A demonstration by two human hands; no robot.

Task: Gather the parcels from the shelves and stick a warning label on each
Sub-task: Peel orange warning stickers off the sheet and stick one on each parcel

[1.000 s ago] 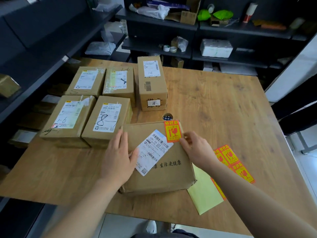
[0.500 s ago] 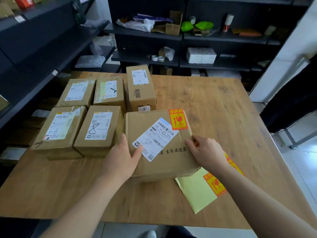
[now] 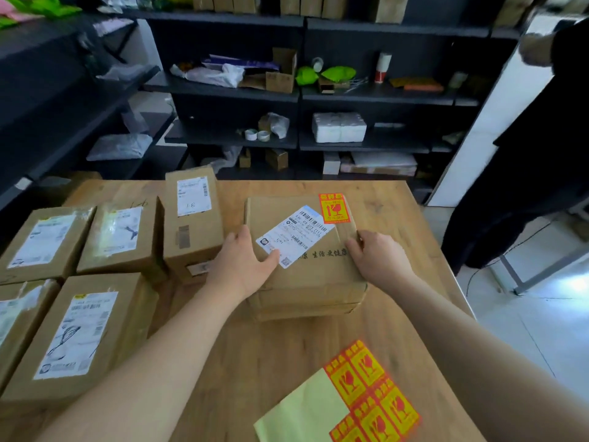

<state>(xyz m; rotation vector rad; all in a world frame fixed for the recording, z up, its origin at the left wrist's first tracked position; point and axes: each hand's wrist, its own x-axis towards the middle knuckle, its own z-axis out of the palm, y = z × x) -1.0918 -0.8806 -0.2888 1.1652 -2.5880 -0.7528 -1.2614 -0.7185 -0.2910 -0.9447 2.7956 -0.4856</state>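
The parcel [image 3: 306,275] lies on the table [image 3: 271,352], toward its far middle, its left side just beside a tall parcel [image 3: 191,237]. On its top sit one red-and-yellow warning label [image 3: 333,208] at the far right corner and one white shipping label [image 3: 296,236], set askew. The shipping label's barcodes and digits are too blurred to read. Below it the printed characters 生活更健康 are legible.

The left hand [image 3: 245,266] grips the parcel's left edge, with the thumb lying across the top and touching the shipping label. The right hand [image 3: 376,260] grips the right edge, with its fingers curled over the top.

The tall parcel's label bears a handwritten "1-8". Four other parcels [image 3: 121,240] lie flat to its left in two rows, making six on the table. Each has a white label, and two carry black pen scribbles. The nearest left one is cut off by the frame.

Near the front edge lies one pale green sheet [image 3: 302,409] holding red-and-yellow stickers [image 3: 369,390]. At least five show, and the sheet runs off the bottom.

Dark shelves [image 3: 366,95] stand behind, carrying two tape rolls [image 3: 256,134] and one white pack [image 3: 338,126] among the clutter.
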